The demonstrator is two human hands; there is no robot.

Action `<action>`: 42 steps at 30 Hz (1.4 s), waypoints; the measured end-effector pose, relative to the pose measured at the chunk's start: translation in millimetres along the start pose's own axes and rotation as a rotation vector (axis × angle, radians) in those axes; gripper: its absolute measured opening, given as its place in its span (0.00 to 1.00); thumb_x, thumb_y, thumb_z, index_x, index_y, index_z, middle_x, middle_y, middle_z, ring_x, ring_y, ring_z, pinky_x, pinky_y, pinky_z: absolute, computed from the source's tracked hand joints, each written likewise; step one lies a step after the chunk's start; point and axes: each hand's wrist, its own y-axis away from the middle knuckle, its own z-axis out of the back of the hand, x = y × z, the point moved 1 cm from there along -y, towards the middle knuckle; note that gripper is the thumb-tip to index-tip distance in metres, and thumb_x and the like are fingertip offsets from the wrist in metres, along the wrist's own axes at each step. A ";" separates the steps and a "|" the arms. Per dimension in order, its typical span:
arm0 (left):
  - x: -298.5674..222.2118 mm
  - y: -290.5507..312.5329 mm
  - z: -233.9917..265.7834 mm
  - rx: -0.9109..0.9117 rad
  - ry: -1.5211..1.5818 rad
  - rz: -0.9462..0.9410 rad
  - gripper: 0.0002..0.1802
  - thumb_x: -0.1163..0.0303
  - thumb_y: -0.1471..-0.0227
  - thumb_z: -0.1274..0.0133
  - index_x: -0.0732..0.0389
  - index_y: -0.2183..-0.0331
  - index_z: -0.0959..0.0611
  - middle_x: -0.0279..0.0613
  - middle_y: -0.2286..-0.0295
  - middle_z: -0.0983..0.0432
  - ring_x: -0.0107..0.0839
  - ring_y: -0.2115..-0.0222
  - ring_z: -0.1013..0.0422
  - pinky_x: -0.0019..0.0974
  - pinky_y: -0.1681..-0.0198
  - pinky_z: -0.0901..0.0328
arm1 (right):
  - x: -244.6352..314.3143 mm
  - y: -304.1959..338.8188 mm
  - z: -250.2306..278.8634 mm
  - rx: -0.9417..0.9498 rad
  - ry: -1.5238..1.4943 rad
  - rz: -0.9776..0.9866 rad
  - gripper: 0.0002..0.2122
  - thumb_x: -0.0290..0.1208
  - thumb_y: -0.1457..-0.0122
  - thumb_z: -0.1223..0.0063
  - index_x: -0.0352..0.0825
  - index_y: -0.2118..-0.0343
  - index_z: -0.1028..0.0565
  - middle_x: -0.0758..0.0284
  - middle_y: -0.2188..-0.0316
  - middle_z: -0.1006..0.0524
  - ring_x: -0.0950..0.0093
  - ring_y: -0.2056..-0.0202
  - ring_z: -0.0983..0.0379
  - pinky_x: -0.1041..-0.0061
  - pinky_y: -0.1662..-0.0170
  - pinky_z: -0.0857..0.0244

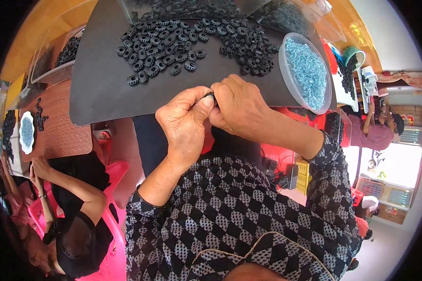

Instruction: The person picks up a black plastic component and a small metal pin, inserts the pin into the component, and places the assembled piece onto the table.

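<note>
My left hand (184, 119) and my right hand (239, 103) meet at the near edge of the dark table. Both are closed around one small black plastic part (211, 97), pinched at the left thumb's tip. Most of that part is hidden by the fingers. Beyond my hands, many black oval plastic parts with notched edges (162, 49) are spread over the tabletop. Right of these lies a denser heap of black parts (251, 49). A round clear tub (282, 70) of tiny shiny light-blue pieces (307, 72) stands to the right of my right hand.
Clear bins of black parts (183, 8) stand along the table's far side. On the left, another person's hands (41, 168) rest by a brown table (65, 122) with a white dish (32, 133). Pink chairs (115, 225) stand below it. More people sit at the far right.
</note>
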 end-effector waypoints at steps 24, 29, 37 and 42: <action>-5.4 -3.2 5.5 0.059 0.248 0.221 0.07 0.80 0.52 0.46 0.71 0.67 0.19 0.33 0.77 0.25 0.15 0.78 0.34 0.20 0.76 0.38 | 3.5 -10.2 8.0 0.039 -0.161 -0.020 0.19 0.21 0.60 0.46 0.24 0.62 0.35 0.58 0.74 0.33 0.60 0.72 0.35 0.66 0.70 0.38; -0.5 -0.1 5.6 0.038 0.145 0.107 0.08 0.80 0.52 0.46 0.71 0.66 0.19 0.33 0.76 0.25 0.15 0.78 0.34 0.19 0.75 0.38 | 4.1 -10.1 7.2 0.057 -0.126 0.005 0.20 0.21 0.61 0.46 0.24 0.62 0.35 0.57 0.74 0.33 0.60 0.72 0.36 0.67 0.70 0.39; -1.6 -1.3 7.4 0.097 0.251 0.153 0.10 0.79 0.52 0.45 0.70 0.64 0.20 0.32 0.78 0.28 0.15 0.81 0.35 0.18 0.79 0.40 | -2.2 -11.1 20.3 0.143 -0.323 -0.105 0.18 0.21 0.54 0.47 0.25 0.58 0.34 0.59 0.72 0.32 0.61 0.70 0.34 0.67 0.69 0.38; -3.1 -1.9 3.5 0.110 0.228 0.102 0.09 0.78 0.51 0.45 0.70 0.64 0.20 0.33 0.76 0.28 0.17 0.79 0.32 0.19 0.76 0.37 | -9.6 -9.2 28.1 0.145 -0.548 -0.163 0.11 0.27 0.46 0.53 0.27 0.62 0.32 0.54 0.72 0.29 0.57 0.67 0.32 0.63 0.65 0.37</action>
